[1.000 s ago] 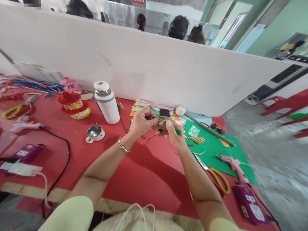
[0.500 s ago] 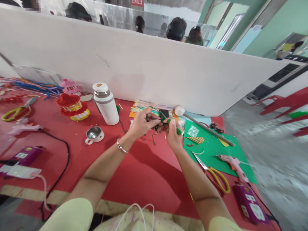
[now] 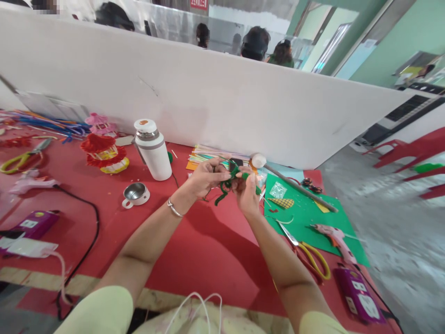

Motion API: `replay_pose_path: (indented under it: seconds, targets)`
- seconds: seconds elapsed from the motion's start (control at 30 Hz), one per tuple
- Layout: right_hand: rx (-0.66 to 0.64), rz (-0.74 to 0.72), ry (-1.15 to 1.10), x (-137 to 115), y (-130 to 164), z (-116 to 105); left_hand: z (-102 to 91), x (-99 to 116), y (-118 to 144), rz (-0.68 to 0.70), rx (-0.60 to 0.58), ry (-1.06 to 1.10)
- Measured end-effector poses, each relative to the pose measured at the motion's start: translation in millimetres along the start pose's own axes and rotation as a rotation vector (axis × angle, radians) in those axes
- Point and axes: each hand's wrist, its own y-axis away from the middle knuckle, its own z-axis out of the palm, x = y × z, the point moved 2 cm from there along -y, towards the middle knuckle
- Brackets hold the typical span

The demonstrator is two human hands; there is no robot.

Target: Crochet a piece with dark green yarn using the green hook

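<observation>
Both my hands meet above the red table, near its middle. My left hand, with a silver bangle at the wrist, pinches a green pipe cleaner whose loose end curls down below the fingers. My right hand grips a green stick-like piece that the pipe cleaner is wound onto. The two hands touch at the fingertips.
White flask and small steel cup stand left of my hands. Green paper sheet, yellow-handled scissors and pink glue gun lie right. Red-and-yellow craft lantern, purple power strips, a white partition behind.
The green pipe cleaner's loose end now hangs lower and more visibly under my left hand. Both hands have shifted slightly while staying together.
</observation>
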Motion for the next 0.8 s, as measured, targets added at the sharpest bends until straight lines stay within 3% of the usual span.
replay_pose_path:
  seconds: [0.1, 0.47, 0.63, 0.8]
  targets:
    - [0.111, 0.115, -0.253, 4.0, -2.7, 2.2, -5.7, 3.0, -1.6, -0.052, -0.030, 0.049]
    - [0.035, 0.332, -0.464, -1.9, -4.5, 3.3, -16.3, 1.3, -4.1, -0.075, -0.103, 0.031]
    - [-0.025, 0.321, -0.444, -3.8, -4.6, 2.8, -19.1, -0.1, -5.6, -0.085, -0.145, 0.024]
    - [-0.061, 0.208, -0.278, -10.5, -1.7, 2.1, -13.1, 1.4, -4.6, 0.025, -0.067, 0.026]
